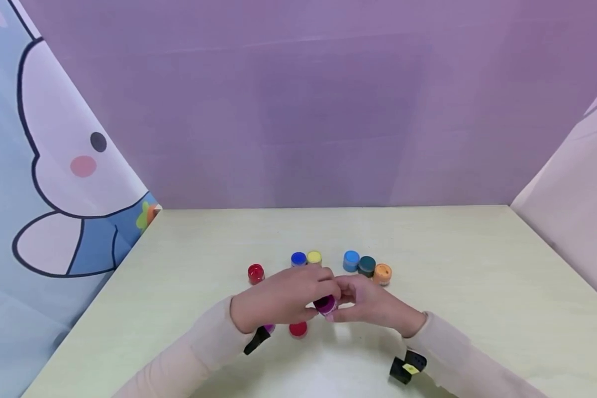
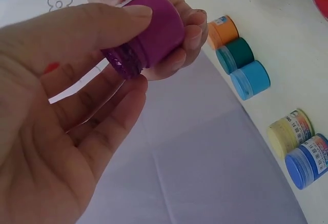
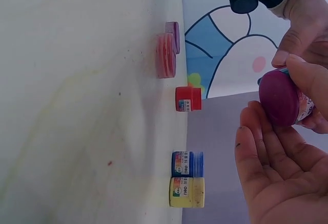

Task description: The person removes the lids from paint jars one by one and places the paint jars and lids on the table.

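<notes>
A purple paint jar [image 1: 325, 304] is held tilted between both hands above the table. My left hand [image 1: 291, 293] pinches it, the thumb on its smooth side and the fingertips by its ridged end, which looks dark and glossy with paint. Around the other side, my right hand [image 1: 373, 301] grips the same jar with its thumb and bent fingers. In the right wrist view, the broad purple end of the jar [image 3: 278, 98] faces the camera. Below the hands lie a red lid [image 1: 298, 330] and a purple lid [image 3: 177, 37], the latter partly hidden by the left wrist strap in the head view.
A red jar [image 1: 256, 273] stands left of the hands. Behind them are a dark blue jar [image 1: 298, 258] and a yellow jar [image 1: 314, 257]. Light blue [image 1: 350, 261], green [image 1: 366, 266] and orange [image 1: 382, 273] jars stand side by side on the pale table [image 1: 477, 276].
</notes>
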Motion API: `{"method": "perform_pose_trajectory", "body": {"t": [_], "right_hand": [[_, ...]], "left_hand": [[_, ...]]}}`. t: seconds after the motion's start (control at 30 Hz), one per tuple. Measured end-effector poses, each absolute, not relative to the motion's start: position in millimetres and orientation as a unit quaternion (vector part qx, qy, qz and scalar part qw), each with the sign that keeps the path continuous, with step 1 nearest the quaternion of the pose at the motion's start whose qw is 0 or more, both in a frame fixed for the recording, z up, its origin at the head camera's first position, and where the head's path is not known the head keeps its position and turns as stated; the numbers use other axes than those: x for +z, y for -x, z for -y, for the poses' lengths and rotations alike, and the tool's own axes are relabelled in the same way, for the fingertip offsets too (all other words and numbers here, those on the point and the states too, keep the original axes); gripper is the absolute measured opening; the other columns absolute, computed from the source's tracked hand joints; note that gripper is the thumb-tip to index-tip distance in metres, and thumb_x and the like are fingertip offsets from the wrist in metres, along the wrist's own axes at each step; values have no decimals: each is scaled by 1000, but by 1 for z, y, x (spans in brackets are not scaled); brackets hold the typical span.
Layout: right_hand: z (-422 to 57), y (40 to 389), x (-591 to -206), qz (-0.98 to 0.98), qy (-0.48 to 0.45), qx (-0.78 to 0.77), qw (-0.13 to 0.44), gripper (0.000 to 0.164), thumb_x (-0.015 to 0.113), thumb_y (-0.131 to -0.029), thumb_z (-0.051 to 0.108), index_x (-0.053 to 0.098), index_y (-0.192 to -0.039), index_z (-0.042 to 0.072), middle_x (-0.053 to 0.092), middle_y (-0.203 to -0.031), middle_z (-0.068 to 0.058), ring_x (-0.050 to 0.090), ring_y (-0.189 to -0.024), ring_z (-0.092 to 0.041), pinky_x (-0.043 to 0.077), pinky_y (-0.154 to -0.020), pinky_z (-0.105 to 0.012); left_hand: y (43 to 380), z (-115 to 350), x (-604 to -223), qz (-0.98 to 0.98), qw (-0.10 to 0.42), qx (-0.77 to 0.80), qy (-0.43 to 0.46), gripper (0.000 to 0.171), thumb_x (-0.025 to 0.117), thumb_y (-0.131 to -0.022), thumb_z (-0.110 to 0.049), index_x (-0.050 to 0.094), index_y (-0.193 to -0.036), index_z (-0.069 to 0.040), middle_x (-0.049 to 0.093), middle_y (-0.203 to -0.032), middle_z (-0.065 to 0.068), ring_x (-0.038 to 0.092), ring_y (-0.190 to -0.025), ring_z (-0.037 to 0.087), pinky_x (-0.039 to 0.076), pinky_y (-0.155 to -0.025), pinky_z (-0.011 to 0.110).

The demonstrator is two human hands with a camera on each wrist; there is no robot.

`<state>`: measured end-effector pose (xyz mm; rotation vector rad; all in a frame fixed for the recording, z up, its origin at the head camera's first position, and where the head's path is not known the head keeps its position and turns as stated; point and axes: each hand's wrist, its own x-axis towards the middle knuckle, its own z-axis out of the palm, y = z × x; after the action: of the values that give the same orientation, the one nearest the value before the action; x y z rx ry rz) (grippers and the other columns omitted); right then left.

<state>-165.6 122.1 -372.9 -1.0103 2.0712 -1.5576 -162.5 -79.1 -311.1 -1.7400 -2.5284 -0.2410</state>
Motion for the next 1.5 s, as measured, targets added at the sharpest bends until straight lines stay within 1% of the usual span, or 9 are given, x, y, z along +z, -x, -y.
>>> {"method": "perform_pose_trajectory", "body": {"t": [0.17,0.37,0.57,0.67,0.83,0.97,1.07,1.27,1.5], "right_hand": [[-122,165,-374,-729,353,-556,185,36,68,-80,12,55,-113,8,61,-106,-6,59,-94,-23,46,-83,-42],[-124,166,-374,-753,325,-547,170,36,70,-79,14,55,-111,6,60,-104,-5,58,-92,-22,46,-83,-36],[-129,166,-375,-772,307,-536,150,33,69,-79,11,56,-109,3,59,-102,-12,56,-93,-28,47,-83,-34],[-131,166,-377,-786,303,-520,142,33,69,-79,14,56,-108,2,60,-101,-13,56,-92,-29,47,-82,-33],[-138,166,-380,-814,298,-484,120,36,71,-78,21,57,-106,3,60,-100,-10,57,-91,-26,47,-82,-34],[-146,166,-380,-830,284,-468,108,37,71,-78,24,57,-106,4,59,-101,-8,56,-91,-25,47,-82,-37],[-152,166,-380,-835,278,-463,106,37,71,-78,25,57,-106,4,59,-101,-7,56,-91,-25,47,-82,-38],[-159,166,-383,-841,277,-454,100,36,71,-78,24,57,-105,4,59,-100,-7,56,-89,-22,47,-81,-36],[-162,165,-382,-837,287,-455,98,35,71,-78,23,57,-103,4,59,-98,-8,56,-89,-24,47,-81,-38]], "left_hand": [[164,79,-311,822,27,-84,563,30,75,-73,-15,58,-98,-15,54,-91,-4,46,-82,7,37,-75,10],[169,85,-308,827,27,-96,554,30,74,-74,-15,59,-101,-13,55,-93,-3,48,-84,6,38,-75,10],[178,97,-307,835,52,-103,537,26,71,-74,-11,58,-96,-14,51,-88,-6,45,-80,8,39,-72,14],[183,103,-309,846,55,-109,519,25,71,-73,-10,57,-95,-14,51,-87,-6,45,-78,7,40,-71,15],[192,113,-311,867,30,-129,480,27,71,-73,-10,59,-97,-13,52,-86,-6,46,-77,8,41,-69,19],[202,121,-315,887,5,-129,443,24,70,-72,-9,59,-93,-13,50,-82,-6,45,-74,10,42,-65,22],[210,124,-319,906,-2,-107,409,23,71,-71,-10,58,-90,-13,49,-80,-6,44,-72,10,41,-63,23],[226,128,-330,940,-13,-66,336,23,74,-71,-15,58,-87,-14,49,-78,-5,45,-70,11,42,-65,25],[240,127,-342,961,-55,-58,266,23,75,-73,-21,59,-88,-13,52,-76,-4,48,-70,13,44,-65,24]]}}
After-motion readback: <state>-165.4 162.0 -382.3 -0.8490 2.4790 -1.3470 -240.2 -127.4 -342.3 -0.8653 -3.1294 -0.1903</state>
